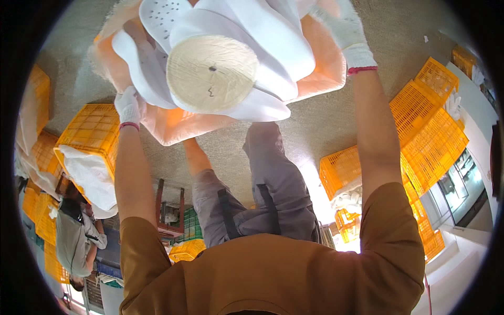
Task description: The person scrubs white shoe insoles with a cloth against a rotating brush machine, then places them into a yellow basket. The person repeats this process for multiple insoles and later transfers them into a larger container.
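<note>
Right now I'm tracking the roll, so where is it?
In the head view the roll sits top centre, among white foam pieces in the clear bag held between the left hand and right hand.

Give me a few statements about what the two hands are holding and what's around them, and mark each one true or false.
1. Both hands wear white gloves: left hand, right hand. True.
2. The hands grip an orange bag full of white foam pieces. True.
3. The crates around are blue. False: they are yellow.
4. The round disc lies on the floor. False: it sits in the bag.
</note>
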The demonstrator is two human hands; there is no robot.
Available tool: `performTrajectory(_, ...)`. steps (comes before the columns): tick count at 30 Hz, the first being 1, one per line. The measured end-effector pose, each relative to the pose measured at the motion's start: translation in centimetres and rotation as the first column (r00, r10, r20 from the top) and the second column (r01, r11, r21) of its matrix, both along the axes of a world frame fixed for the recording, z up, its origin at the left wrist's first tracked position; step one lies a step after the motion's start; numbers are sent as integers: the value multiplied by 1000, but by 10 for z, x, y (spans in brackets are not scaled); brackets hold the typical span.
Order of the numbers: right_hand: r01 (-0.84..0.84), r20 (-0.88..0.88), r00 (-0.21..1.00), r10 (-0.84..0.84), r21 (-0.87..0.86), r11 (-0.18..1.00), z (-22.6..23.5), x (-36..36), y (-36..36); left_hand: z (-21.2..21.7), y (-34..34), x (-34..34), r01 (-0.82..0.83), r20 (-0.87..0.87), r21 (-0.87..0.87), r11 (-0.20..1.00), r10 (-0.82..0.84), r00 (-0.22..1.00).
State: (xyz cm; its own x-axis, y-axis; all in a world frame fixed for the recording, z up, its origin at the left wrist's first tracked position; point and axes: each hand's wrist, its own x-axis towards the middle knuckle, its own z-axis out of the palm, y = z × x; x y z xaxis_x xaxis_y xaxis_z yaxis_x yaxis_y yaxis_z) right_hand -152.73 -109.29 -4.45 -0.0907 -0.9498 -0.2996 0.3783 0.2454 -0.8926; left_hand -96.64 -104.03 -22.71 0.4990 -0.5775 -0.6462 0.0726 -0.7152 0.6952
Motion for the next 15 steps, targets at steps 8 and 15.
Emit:
performTrajectory(8, -463, -997, -69, 36, 64, 884, 25, 14, -32, 18, -6, -13, 48, 126, 120, 992, -63, 990)
performTrajectory(15, 137, -905, 406, -129, -79, 987, -35, -50, 6, 11, -12, -2, 49, 155, 216, 975, -84, 984)
